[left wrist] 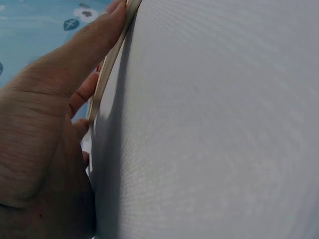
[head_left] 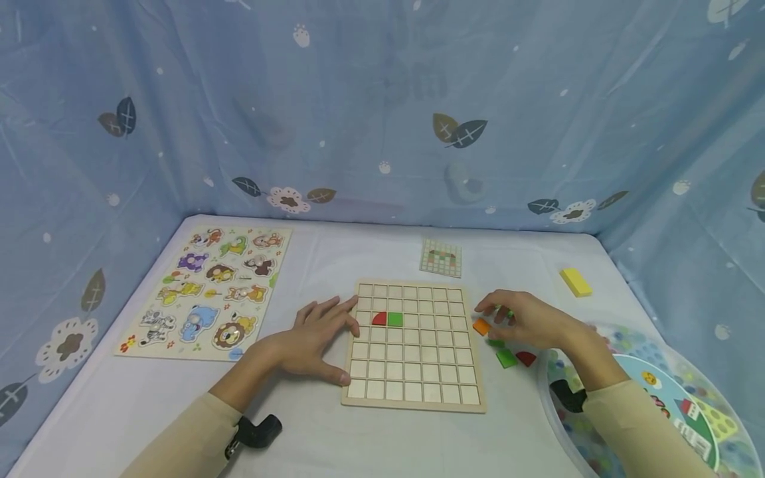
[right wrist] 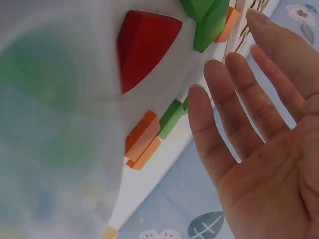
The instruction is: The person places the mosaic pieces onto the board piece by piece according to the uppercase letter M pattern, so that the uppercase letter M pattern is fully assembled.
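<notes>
A wooden grid board (head_left: 414, 406) lies at the table's middle, with a red quarter-round piece (head_left: 380, 318) and a green square piece (head_left: 395, 319) side by side in its cells. My left hand (head_left: 313, 342) rests spread along the board's left edge, thumb near the lower corner and fingertips by the upper part. To the right of the board, my right hand (head_left: 520, 318) hovers over loose pieces. Its fingers are extended and the palm is bare in the right wrist view. Below it lie an orange piece (head_left: 481, 326), a green block (head_left: 506, 359) and a red block (right wrist: 149, 47); other pieces are partly hidden.
A small pattern card (head_left: 441, 257) lies beyond the board. An animal puzzle board (head_left: 203, 292) occupies the left side. At the far right is a yellow block (head_left: 576, 283). Under the right forearm sits a clear tub (head_left: 552, 411) with a picture label.
</notes>
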Tool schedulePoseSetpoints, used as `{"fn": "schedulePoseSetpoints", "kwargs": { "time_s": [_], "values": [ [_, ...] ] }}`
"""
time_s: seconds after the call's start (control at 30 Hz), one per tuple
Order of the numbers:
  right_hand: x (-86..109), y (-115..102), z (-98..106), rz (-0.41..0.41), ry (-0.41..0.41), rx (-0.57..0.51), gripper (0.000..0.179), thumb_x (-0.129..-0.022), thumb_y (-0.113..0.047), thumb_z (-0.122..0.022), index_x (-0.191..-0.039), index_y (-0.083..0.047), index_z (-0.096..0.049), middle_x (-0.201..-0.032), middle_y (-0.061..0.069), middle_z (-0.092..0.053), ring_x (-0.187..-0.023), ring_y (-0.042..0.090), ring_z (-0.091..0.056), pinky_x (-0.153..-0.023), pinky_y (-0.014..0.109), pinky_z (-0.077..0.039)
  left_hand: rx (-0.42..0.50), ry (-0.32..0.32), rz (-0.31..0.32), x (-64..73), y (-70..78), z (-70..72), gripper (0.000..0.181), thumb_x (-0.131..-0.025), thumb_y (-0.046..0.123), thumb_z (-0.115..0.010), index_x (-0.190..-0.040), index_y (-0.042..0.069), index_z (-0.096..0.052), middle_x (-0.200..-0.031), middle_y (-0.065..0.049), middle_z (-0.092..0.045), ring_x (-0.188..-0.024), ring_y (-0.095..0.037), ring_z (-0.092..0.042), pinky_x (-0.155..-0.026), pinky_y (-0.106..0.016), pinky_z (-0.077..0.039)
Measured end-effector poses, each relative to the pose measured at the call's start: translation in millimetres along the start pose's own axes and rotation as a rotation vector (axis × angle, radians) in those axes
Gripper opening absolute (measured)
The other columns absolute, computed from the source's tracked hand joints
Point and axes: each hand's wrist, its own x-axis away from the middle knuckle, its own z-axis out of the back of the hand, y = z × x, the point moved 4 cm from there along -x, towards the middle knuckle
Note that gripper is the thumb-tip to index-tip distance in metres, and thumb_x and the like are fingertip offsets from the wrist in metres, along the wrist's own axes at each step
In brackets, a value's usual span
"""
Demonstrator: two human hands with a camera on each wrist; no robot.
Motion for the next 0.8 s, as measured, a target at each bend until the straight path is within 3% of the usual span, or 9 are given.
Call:
{"fn": "schedulePoseSetpoints", "kwargs": {
  "time_s": [0.2, 0.43, 0.8],
  "values": [
    [-6.1, 0.6, -3.7, -0.023, -0.019, 0.01, 0.035, -0.091, -0.008, -0.076, -0.124, -0.011, -0.066, -0.117, 0.0, -0.069, -0.099, 0.022, -0.062, -0.074, 0.027, -0.055, -0.004, 0.005, 0.001, 0.2, -2.1, -2.1, 0.074, -0.074, 0.073, -0.078, -0.127, 0.033, -0.046, -0.174, -0.003, -0.005, -0.158, -0.039, -0.001, -0.118, -0.069, 0.002],
    [-12.4, 0.0, -5.1, 0.008, -0.041, 0.028, 0.034, -0.09, -0.001, -0.074, -0.122, -0.01, -0.067, -0.112, 0.0, -0.07, -0.098, 0.022, -0.065, -0.075, 0.028, -0.056, -0.003, 0.007, -0.004, 0.7, -1.3, -1.1, 0.073, -0.074, 0.072, -0.078, -0.127, 0.033, -0.046, -0.174, -0.003, -0.005, -0.158, -0.039, 0.0, -0.118, -0.069, 0.002],
    [-19.1, -2.9, -8.8, 0.033, -0.056, 0.018, 0.033, -0.089, -0.001, -0.077, -0.12, -0.009, -0.067, -0.103, -0.001, -0.066, -0.091, 0.017, -0.063, -0.076, 0.029, -0.056, -0.003, 0.001, 0.004, 0.8, 1.0, 0.3, 0.071, -0.075, 0.068, -0.08, -0.127, 0.033, -0.048, -0.174, -0.004, -0.005, -0.158, -0.039, -0.001, -0.119, -0.068, 0.002]
  ]
}}
